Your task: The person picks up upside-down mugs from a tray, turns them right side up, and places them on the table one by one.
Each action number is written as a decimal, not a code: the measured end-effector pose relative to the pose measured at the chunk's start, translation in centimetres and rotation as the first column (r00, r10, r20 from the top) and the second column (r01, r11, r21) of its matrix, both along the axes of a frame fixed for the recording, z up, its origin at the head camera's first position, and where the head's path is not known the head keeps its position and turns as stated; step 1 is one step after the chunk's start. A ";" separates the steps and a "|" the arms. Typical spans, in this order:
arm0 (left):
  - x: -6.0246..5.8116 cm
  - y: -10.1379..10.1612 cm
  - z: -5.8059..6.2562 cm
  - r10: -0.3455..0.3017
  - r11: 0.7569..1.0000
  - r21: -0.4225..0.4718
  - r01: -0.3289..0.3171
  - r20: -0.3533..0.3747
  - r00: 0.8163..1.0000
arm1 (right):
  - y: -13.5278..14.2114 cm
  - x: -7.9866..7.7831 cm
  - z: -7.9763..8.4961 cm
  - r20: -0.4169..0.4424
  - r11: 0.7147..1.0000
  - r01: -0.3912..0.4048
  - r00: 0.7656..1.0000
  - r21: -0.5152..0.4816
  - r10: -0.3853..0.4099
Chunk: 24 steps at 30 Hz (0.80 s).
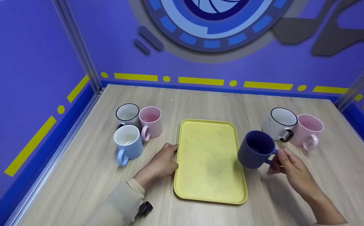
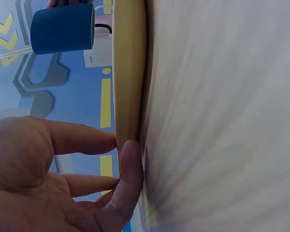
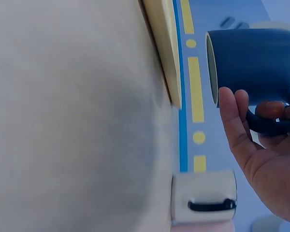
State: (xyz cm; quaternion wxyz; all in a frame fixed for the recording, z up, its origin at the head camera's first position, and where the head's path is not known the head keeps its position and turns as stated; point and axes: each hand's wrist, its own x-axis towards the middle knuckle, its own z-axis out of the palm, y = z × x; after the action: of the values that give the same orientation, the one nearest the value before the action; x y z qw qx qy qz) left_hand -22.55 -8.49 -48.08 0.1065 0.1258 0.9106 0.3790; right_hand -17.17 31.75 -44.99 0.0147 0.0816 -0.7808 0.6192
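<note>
A yellow tray [image 1: 210, 166] lies flat on the table. My left hand [image 1: 161, 161] holds its left edge, thumb and fingers against the rim [image 2: 130, 96]. To the tray's right, my right hand [image 1: 295, 174] grips a dark blue mug [image 1: 251, 157] by its handle. The mug is raised off the table, upright, and overlaps the tray's right edge in the head view. Fingers [image 3: 232, 116] lie around the handle in the right wrist view. Just behind the mug stand a white mug with a black rim [image 1: 270, 127] and a pink mug [image 1: 298, 136].
Left of the tray, a light blue mug [image 1: 134, 149], a pink mug [image 1: 153, 124] and a black-rimmed white mug [image 1: 127, 121] stand close together on the wooden table [image 1: 200, 103]. Printed purple walls [image 1: 112, 40] enclose the table at the back and both sides.
</note>
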 end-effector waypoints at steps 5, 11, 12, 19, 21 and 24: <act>0.0 0.0 -0.1 0.000 1.000 -0.004 0.000 0.000 1.000 | 2.3 0.5 -0.3 -0.014 0.997 0.069 0.997 -0.041 -0.070; 0.1 -0.1 -0.1 0.006 1.000 0.007 -0.006 -0.002 1.000 | 5.2 1.2 -1.3 -0.008 0.988 0.128 0.992 -0.088 -0.129; 0.1 -0.1 -0.1 0.005 1.000 0.004 -0.005 -0.002 1.000 | 5.7 1.3 -1.4 0.001 0.986 0.138 0.990 -0.091 -0.138; 0.0 -0.1 0.1 -0.007 1.000 -0.016 0.007 -0.005 1.000 | 8.5 2.0 -1.9 0.079 0.983 0.183 0.980 -0.019 -0.181; 0.0 -0.1 0.1 -0.008 1.000 -0.018 0.008 -0.005 1.000 | 9.1 2.1 -2.0 0.104 0.979 0.201 0.975 -0.018 -0.198; 0.0 -0.1 0.0 -0.008 1.000 -0.020 0.008 -0.005 1.000 | 9.7 2.1 -2.2 0.131 0.974 0.222 0.968 -0.040 -0.215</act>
State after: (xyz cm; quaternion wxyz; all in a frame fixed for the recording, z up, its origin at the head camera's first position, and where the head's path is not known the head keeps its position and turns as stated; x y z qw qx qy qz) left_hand -22.55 -8.56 -48.06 0.1068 0.1295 0.9140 0.3693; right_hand -15.11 41.42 -47.19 0.0356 -0.0445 -0.7673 0.6388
